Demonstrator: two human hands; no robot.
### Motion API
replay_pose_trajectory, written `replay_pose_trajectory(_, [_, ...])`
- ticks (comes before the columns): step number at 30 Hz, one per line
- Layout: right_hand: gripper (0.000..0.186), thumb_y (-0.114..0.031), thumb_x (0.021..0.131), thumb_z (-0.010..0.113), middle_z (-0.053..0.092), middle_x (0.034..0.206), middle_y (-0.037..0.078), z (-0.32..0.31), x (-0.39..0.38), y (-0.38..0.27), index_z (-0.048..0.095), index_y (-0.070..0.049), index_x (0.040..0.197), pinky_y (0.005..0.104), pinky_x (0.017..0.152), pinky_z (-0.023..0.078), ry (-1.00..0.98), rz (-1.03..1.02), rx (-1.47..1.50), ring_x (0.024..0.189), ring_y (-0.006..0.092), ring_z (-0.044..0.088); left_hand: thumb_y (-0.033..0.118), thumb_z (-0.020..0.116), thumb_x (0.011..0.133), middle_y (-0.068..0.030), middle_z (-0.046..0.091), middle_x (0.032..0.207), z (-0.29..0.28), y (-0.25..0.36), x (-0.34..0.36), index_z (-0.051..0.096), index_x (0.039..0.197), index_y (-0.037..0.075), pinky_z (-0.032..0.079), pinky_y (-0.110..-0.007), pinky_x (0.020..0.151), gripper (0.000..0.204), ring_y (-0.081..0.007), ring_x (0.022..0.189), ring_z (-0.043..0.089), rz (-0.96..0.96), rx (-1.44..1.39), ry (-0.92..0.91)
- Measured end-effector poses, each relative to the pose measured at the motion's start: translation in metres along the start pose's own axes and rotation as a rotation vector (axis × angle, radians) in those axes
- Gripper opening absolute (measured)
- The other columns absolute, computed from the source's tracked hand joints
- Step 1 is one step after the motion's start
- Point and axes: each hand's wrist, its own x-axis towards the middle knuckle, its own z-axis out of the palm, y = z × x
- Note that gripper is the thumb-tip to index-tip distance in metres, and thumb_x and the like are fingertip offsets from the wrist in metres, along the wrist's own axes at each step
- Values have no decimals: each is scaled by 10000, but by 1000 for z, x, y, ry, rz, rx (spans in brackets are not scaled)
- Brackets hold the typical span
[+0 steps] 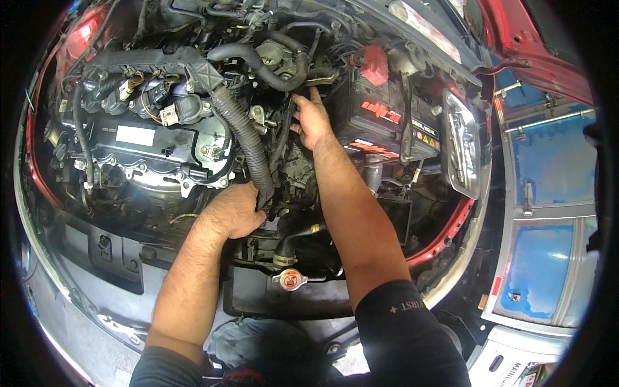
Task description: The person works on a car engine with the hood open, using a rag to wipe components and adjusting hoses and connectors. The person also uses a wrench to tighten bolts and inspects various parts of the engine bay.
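Note:
My left hand (242,209) is closed low at the front of the engine, beside the lower end of a grey corrugated wiring conduit (248,145). Its fingertips are hidden, so what they grip does not show. Further back, my right hand (312,119) reaches into the gap between the engine and the battery (374,106). Its fingers are spread, close to a thin black hose (284,129), and nothing shows in them. Above that hand curves a thick black hose (258,64). The engine's black cover (142,138) lies to the left, with wiring connectors (169,116) along it.
A radiator cap (289,279) and a black radiator hose (298,240) sit between my forearms. A metal tray with tools (462,145) rests right of the battery. A red cover (374,64) tops the battery terminal. Blue-and-grey panels (548,161) stand at the far right.

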Motion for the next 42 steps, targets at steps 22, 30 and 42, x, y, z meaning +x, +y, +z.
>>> replay_pose_trajectory(22, [835, 41, 785, 574, 419, 1501, 162, 7, -28, -41, 266, -34, 1558, 350, 615, 569, -168, 160, -697, 1102, 280, 571, 251, 745, 805, -269, 672, 1042, 3, -5, 3, 643, 1087, -58, 527, -453, 903, 430, -413, 1021, 648, -16, -2, -11])
replay_pose_trajectory(30, [755, 49, 822, 550, 584, 1116, 73, 0, -81, -71, 319, -64, 1532, 315, 666, 576, -190, 67, -726, 969, 160, 572, 220, 696, 812, -274, 676, 1072, 4, -8, 9, 615, 1125, -89, 528, -425, 940, 447, -392, 1064, 650, 69, 13, -35])
replay_pose_trajectory(42, [623, 53, 915, 471, 507, 1272, 114, 10, -137, -64, 295, -69, 1500, 372, 773, 627, 46, -259, -410, 1109, 200, 549, 235, 730, 802, -266, 686, 1015, 13, -14, 12, 659, 1051, -50, 529, -456, 909, 385, -399, 1008, 662, 63, -144, 4])
